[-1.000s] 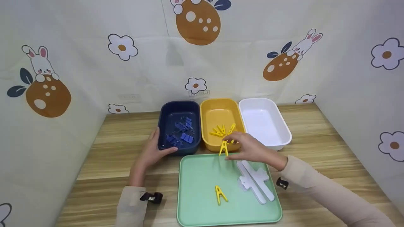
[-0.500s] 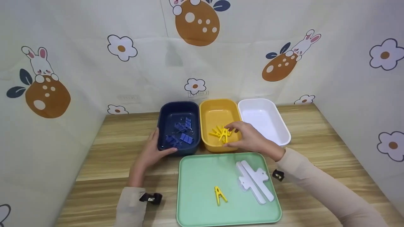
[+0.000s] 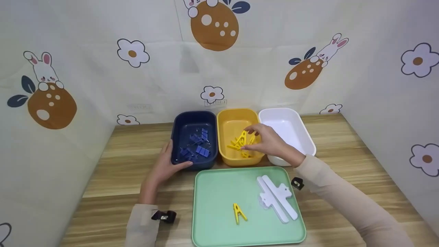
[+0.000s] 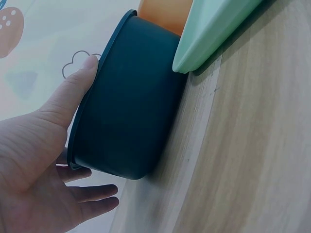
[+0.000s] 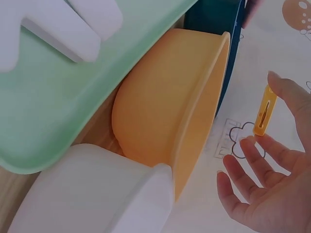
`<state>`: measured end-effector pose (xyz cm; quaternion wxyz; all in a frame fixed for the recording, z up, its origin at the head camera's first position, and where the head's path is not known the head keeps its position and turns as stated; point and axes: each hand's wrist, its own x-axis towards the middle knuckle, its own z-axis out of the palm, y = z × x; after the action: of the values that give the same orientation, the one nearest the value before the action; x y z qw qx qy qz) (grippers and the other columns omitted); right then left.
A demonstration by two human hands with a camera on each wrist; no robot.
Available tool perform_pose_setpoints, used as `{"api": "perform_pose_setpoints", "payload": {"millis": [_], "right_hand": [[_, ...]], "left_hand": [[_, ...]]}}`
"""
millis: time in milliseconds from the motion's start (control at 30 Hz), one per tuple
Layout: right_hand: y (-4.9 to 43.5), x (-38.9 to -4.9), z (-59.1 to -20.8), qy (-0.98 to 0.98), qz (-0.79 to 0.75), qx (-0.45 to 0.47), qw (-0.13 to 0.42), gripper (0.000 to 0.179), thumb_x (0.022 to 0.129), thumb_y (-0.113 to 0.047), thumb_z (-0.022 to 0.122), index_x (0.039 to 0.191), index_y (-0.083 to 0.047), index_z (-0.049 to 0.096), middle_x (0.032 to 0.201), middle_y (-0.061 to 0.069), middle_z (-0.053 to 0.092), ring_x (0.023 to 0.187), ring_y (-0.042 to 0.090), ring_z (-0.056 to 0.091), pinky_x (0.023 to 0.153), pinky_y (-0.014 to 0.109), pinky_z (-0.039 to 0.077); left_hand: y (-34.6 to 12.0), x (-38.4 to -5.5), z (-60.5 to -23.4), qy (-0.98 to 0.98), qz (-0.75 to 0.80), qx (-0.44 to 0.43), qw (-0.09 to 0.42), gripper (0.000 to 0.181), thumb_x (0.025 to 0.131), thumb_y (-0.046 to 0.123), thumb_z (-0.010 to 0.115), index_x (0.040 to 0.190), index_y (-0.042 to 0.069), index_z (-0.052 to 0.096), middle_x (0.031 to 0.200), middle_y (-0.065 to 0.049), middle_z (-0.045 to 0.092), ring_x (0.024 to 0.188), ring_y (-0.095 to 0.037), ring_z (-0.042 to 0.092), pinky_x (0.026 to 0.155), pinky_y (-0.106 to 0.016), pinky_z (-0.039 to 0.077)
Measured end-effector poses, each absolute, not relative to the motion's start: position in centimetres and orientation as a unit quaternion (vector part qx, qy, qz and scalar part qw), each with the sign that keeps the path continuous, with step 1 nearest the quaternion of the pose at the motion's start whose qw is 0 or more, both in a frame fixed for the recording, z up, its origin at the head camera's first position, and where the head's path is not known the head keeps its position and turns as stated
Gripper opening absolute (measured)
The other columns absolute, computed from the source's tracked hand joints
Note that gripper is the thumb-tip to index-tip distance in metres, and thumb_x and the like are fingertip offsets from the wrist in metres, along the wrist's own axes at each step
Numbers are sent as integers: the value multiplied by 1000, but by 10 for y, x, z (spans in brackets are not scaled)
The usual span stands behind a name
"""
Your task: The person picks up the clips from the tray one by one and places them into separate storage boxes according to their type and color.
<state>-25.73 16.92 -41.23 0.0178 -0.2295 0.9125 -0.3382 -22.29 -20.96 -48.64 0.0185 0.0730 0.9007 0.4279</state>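
My right hand (image 3: 271, 142) pinches a yellow clothespin (image 5: 265, 111) between thumb and index finger, above the yellow bin (image 3: 236, 116); its other fingers are spread. Several yellow clothespins (image 3: 235, 145) lie inside that bin, partly hidden by the held one. At the corner of the navy bin (image 3: 195, 118), my left hand (image 3: 164, 164) lays its thumb along the near rim, with the fingers at the left side. In the left wrist view its lower fingers stretch out loosely beside the bin wall. Blue binder clips (image 3: 202, 151) are in the navy bin.
A green tray (image 3: 212, 192) lies in front of the bins, bearing one yellow clothespin (image 3: 239, 213) and two white clips with long bars (image 3: 279, 199). The white bin (image 3: 284, 127) stands to the right of the yellow one. Patterned cloth (image 3: 164, 79) hangs close behind the bins.
The right hand has carried its clothespin from above the tray's far edge forward and over the yellow bin. The left hand has stayed at the navy bin.
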Motion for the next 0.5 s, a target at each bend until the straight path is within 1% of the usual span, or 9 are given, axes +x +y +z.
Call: {"api": "perform_pose_setpoints", "payload": {"millis": [233, 400, 500], "right_hand": [[166, -268, -409, 919, -336, -203, 27, 66, 87, -32, 88, 139, 1, 62, 132, 22, 65, 121, 40, 60, 105, 53, 53], [164, -276, -407, 923, -334, -192, 27, 66, 88, -33, 88, 139, 1, 62, 131, 20, 65, 118, 36, 60, 103, 50, 54], [164, -279, -405, 924, -333, -187, 28, 67, 87, -32, 88, 139, 1, 62, 130, 20, 65, 116, 37, 60, 102, 49, 54]], "left_hand": [[-210, -222, -486, 903, 423, 72, 15, 120, 87, 42, 87, 165, -9, 11, 172, -34, 8, 160, -49, 9, 130, -60, 13], [-210, -222, -487, 905, 419, 77, 6, 119, 87, 41, 88, 165, -9, 12, 171, -35, 10, 160, -50, 10, 130, -61, 14], [-210, -223, -487, 905, 418, 79, 1, 119, 86, 41, 88, 165, -10, 13, 171, -35, 11, 159, -50, 11, 130, -61, 15]]}}
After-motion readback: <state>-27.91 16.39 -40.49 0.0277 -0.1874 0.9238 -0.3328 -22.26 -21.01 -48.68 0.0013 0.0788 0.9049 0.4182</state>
